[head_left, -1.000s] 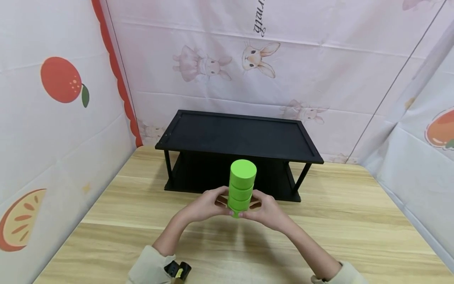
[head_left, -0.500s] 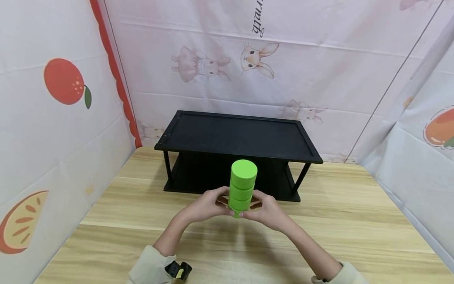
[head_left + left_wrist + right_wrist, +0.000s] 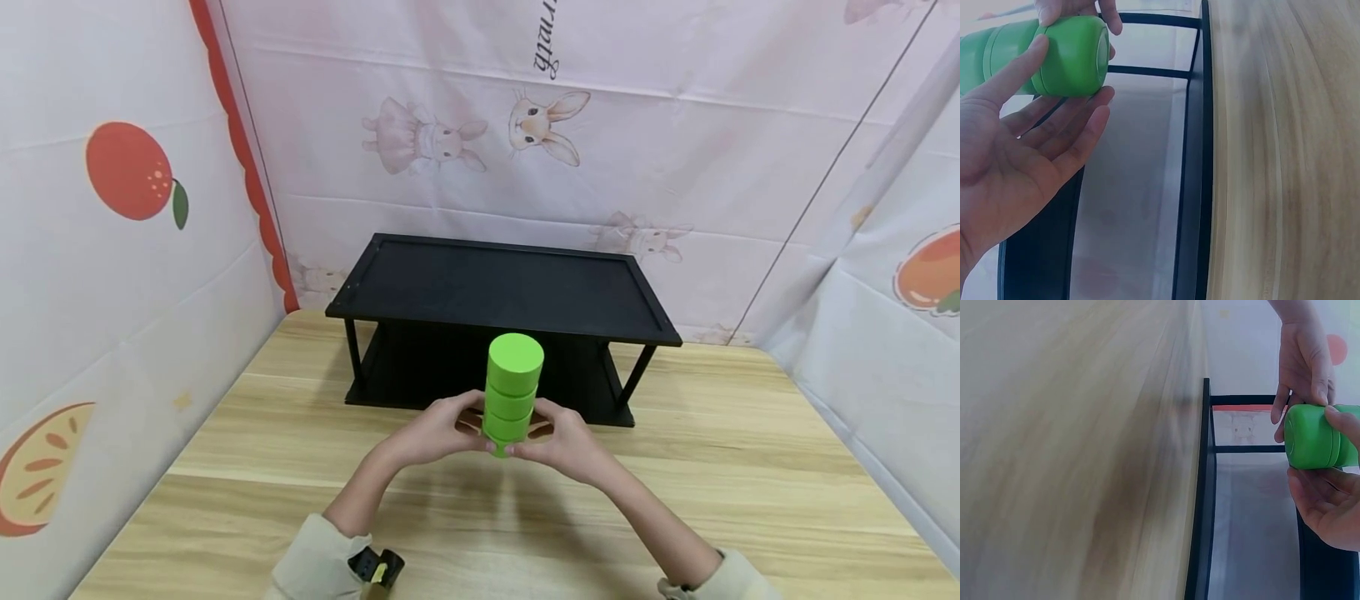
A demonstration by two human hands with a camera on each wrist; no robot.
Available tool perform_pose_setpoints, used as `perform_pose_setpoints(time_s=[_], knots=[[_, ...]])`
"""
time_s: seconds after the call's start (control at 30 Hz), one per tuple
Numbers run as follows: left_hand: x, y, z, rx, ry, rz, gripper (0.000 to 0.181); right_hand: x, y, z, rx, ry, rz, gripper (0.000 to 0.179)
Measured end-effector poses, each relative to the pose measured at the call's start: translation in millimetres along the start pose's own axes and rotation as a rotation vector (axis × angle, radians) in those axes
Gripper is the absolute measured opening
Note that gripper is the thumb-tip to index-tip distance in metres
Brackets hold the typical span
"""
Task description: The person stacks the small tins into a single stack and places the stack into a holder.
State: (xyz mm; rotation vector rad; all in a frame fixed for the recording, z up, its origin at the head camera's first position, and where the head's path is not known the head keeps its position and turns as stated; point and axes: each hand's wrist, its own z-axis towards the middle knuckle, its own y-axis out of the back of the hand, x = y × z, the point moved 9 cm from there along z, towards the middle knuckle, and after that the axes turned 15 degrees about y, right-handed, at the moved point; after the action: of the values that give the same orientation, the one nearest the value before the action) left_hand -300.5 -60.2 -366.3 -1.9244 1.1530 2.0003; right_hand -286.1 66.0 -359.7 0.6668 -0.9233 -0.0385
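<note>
A bright green cylindrical container [image 3: 513, 383] with grooves round its body is held upright above the table, in front of the black rack. My left hand [image 3: 438, 429] grips its lower part from the left, thumb toward me and fingers behind. From the right, my right hand [image 3: 566, 442] grips it at the same height. In the left wrist view the container [image 3: 1072, 59] shows its rounded bottom end, with the left hand [image 3: 1016, 150] bent round it. The right wrist view has the right hand [image 3: 1335, 512] and left hand [image 3: 1304, 362] on opposite sides of the container [image 3: 1313, 437].
A black two-tier rack [image 3: 502, 287] stands at the back of the wooden table [image 3: 750, 467], just beyond the hands. Printed cloth [image 3: 450, 67] hangs behind it and along both sides. Posts [image 3: 637, 375] join the rack's two tiers.
Both hands and the green container have risen very slightly. The grip on it looks the same throughout, and the rack has stayed where it was.
</note>
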Motion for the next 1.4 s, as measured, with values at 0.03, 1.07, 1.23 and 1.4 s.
perform_pose_setpoints(time_s=[0.03, 1.07, 1.23, 1.4], knots=[[-0.5, 0.2, -0.1, 0.001, 0.001, 0.003, 0.051, 0, 0, 0.1, -0.001, 0.000, 0.004, 0.048], [-9.2, 6.6, 5.6, -0.025, 0.003, 0.028, 0.052, 10, 11, 7.8, -0.003, -0.010, -0.024, 0.048], [-11.0, 7.5, 6.3, -0.029, 0.001, 0.043, 0.051, 5, 13, 7.1, -0.015, -0.025, -0.028, 0.050], [-13.7, 7.9, 5.8, -0.030, 0.003, 0.050, 0.051, 6, 15, 7.9, -0.025, -0.023, -0.011, 0.051]])
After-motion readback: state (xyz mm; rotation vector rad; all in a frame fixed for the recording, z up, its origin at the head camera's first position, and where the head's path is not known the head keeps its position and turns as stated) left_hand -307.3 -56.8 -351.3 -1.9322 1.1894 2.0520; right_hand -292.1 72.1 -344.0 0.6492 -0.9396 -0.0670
